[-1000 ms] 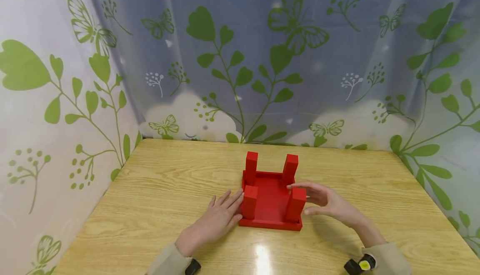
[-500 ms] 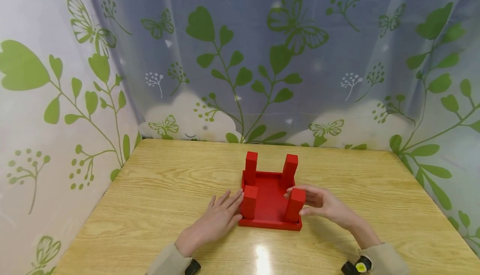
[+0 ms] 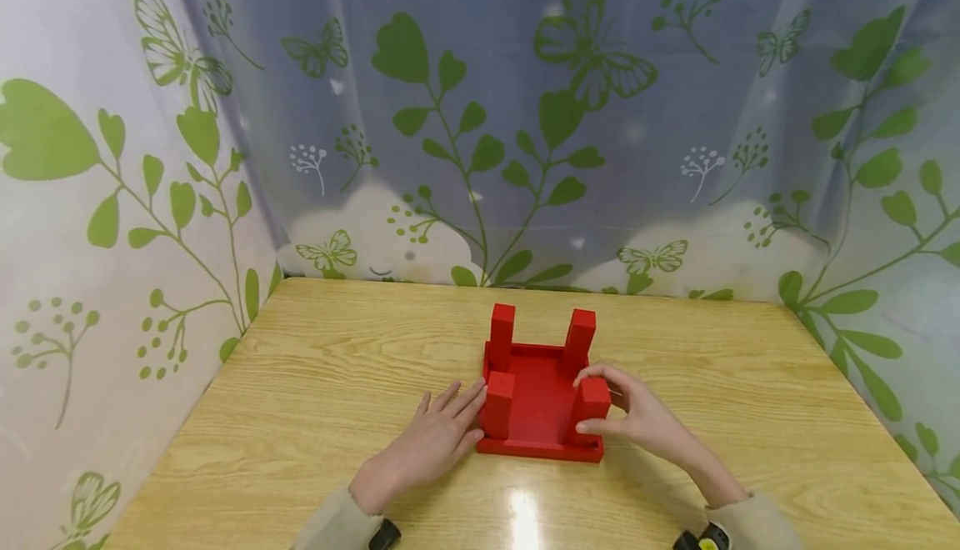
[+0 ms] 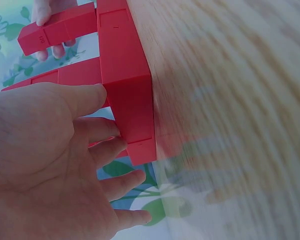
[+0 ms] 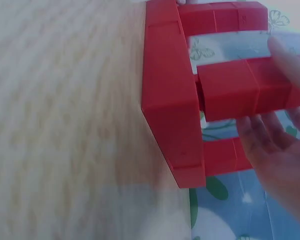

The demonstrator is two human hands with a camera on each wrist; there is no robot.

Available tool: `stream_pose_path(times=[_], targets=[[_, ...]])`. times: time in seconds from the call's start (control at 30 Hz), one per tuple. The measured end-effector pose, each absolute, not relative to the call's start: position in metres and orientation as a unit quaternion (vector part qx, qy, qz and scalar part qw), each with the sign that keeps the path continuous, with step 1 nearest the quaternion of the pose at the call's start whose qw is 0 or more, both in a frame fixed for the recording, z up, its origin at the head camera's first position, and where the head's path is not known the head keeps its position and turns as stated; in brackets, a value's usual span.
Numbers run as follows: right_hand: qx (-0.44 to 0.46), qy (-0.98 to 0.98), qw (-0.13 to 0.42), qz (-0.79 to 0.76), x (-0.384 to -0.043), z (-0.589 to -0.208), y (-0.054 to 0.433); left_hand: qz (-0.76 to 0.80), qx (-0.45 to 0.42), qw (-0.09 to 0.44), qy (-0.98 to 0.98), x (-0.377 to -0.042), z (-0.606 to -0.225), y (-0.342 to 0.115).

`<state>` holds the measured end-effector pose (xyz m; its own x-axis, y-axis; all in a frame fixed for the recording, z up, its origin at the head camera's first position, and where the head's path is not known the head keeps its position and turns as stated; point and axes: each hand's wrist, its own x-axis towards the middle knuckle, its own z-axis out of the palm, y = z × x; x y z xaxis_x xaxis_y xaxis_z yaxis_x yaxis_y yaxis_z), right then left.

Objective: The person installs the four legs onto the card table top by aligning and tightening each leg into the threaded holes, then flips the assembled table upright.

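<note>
A red square base point(image 3: 542, 404) with a raised rim lies on the table, several red block legs standing up at its corners. My right hand point(image 3: 648, 423) grips the near right leg point(image 3: 595, 398), thumb on the near side and fingers behind. In the right wrist view, a narrow neck point(image 5: 200, 94) shows between this leg and the base. The left hand point(image 3: 431, 443) rests flat by the base's left side, fingers straight. Its thumb and fingertips lie against the base's edge point(image 4: 127, 95) in the left wrist view. The near left leg point(image 3: 498, 404) stands just beside them.
The wooden table point(image 3: 337, 350) carries the red piece near its middle. A patterned curtain point(image 3: 480, 117) hangs along the back and both sides. Dark bands with devices point(image 3: 705, 538) sit at both wrists.
My right hand has moved left and closed round the near right leg, its thumb now on the near face. That leg has shifted slightly left at its top. The left hand has stayed put.
</note>
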<state>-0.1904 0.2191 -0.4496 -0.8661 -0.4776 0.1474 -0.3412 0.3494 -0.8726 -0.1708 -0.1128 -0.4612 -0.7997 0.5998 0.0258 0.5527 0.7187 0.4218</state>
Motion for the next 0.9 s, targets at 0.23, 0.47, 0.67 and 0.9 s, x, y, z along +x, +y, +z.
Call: stream_pose_path(times=[0.23,0.47,0.67,0.9], targets=[[-0.316,0.776,0.121,-0.532,-0.195,-0.445,0.234,0.207,0.310,0.055,0.926,-0.170,-0.462,-0.113],[-0.337,0.739,0.166,-0.560,-0.199,-0.443,0.247,0.209,0.311,0.056,0.925,-0.170,-0.461,-0.113],[-0.356,0.723,0.178,-0.565,-0.200,-0.445,0.246,0.209,0.311,0.054,0.925,-0.170,-0.461,-0.113],[-0.349,0.716,0.202,-0.570,-0.197,-0.448,0.241,0.208,0.310,0.059,0.926,-0.171,-0.462,-0.113]])
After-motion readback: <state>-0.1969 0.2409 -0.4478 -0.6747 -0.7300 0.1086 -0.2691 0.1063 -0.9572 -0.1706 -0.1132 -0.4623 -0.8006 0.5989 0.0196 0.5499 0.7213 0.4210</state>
